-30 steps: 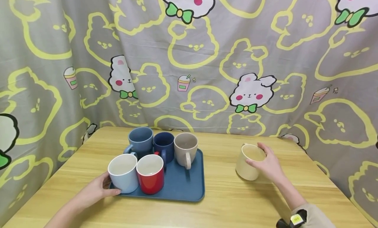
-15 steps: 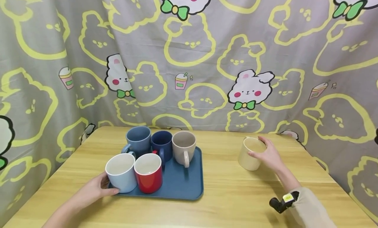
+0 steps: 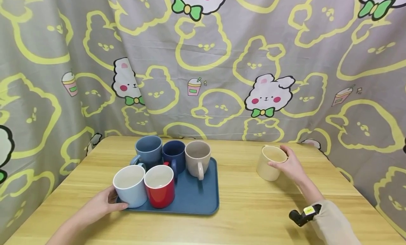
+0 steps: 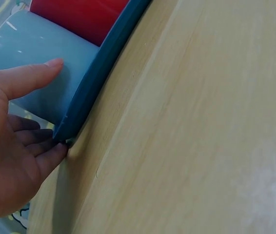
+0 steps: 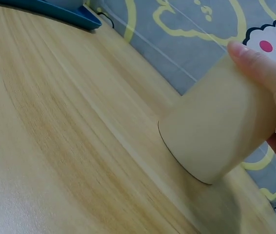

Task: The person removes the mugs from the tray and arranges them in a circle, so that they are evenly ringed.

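My right hand (image 3: 292,166) grips the cream mug (image 3: 267,169) near its rim, thumb on the near side and fingers on the far side. The mug stands on the right of the table, its base right at the wood in the right wrist view. At the front left corner of the blue tray (image 3: 203,202), my left hand (image 3: 100,204) holds the edge. In the left wrist view, its fingertips (image 4: 55,152) meet the tray's corner and its thumb lies across the light blue mug (image 4: 65,92). Beside that mug on the tray stands a red mug (image 3: 160,194).
Behind them on the tray are a slate-blue mug (image 3: 148,151), a navy mug (image 3: 174,157) and a beige mug (image 3: 197,157) with its handle forward. The wooden table (image 3: 241,209) ends at a patterned curtain (image 3: 219,72). A black wrist camera (image 3: 301,216) sits on my right sleeve.
My right hand has moved the cream mug farther back on the table, slightly to the right. My left hand stays at the tray's corner. The head view has shifted a little.
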Tool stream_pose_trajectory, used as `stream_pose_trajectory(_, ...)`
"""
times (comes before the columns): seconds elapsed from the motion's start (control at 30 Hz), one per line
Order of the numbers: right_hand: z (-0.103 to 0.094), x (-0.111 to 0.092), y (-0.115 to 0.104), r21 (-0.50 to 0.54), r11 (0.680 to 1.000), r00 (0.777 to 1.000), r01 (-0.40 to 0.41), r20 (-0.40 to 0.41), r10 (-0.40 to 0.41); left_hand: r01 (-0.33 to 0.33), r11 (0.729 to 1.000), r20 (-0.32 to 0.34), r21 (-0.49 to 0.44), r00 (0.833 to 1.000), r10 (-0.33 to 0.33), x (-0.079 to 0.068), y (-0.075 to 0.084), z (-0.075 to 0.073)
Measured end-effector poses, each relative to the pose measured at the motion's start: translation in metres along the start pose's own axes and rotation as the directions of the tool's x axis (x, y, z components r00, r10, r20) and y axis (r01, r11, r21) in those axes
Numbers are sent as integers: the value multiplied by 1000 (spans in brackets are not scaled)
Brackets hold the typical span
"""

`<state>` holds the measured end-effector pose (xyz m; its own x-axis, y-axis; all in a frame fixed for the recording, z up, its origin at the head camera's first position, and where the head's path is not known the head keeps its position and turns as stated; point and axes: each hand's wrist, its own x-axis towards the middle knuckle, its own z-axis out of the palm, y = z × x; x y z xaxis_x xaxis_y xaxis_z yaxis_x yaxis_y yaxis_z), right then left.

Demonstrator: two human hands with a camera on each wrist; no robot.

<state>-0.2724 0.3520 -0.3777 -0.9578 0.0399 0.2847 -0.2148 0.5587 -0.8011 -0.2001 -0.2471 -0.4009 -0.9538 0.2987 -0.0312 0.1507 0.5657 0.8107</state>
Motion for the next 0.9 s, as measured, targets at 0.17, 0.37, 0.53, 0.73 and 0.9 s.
stream_pose_trajectory(0.17,-2,0,-1,9,1000,1000,1,1,-1,-8,1000,2,2,1000,8,0,3,0)
stream_pose_trajectory(0.37,-9,-7,-6,9,999,998,41,-41,-41,7,1000,9,12,1000,-8,-1,4,-1)
stream_pose_trajectory(0.53,-16,-12,-24,-44,994,992,105,-65,-108,9,1000,8,18,1000,-9,-2,3,0)
stream_pose_trajectory(0.73,-9,-16,-67,-27,994,994,106,-9,-106,-26,1000,-8,9,1000,27,-1,3,0)
stream_pose_trajectory(0.9,19,-18,-106,72,988,988,136,61,-140,-32,999,-18,23,999,32,-1,4,-1)
